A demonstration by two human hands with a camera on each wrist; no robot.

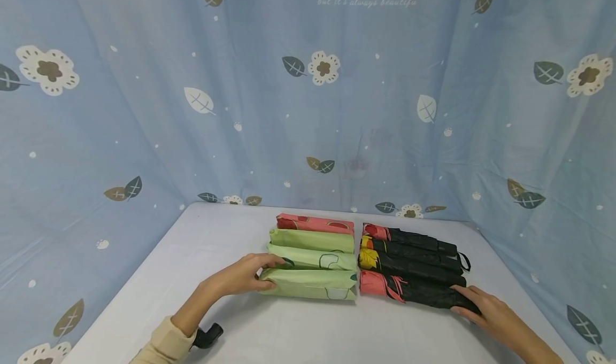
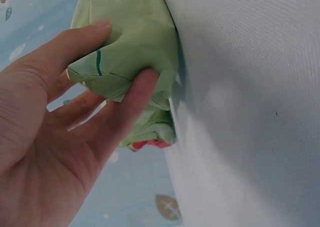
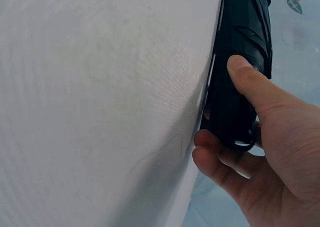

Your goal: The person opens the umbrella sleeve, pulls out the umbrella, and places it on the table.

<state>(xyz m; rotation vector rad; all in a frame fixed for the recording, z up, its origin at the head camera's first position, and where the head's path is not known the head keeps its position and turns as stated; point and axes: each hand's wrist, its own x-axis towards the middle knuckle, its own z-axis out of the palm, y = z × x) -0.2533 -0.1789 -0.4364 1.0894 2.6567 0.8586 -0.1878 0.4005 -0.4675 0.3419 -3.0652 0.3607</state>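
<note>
My left hand (image 1: pixel 243 275) pinches the left end of the nearest pale green folded bag (image 1: pixel 308 285), thumb in front and fingers behind. In the left wrist view, fingers and thumb straddle the creased end of this green bag (image 2: pixel 135 42). At the right, my right hand (image 1: pixel 492 313) grips the right end of the nearest folded umbrella (image 1: pixel 425 293), black with a pink end. The right wrist view shows the thumb on the black umbrella (image 3: pixel 235 102) and fingertips at its end, beside a small strap loop. Both things lie on the table.
Behind the held bag lie more green folded bags (image 1: pixel 313 241) and a pink watermelon-patterned one (image 1: pixel 317 223). Several black umbrellas (image 1: pixel 414 260) line up behind the held umbrella. A black curved object (image 1: pixel 209 336) is by the left sleeve. Blue patterned curtains (image 1: pixel 375 113) border the white table (image 1: pixel 298 332).
</note>
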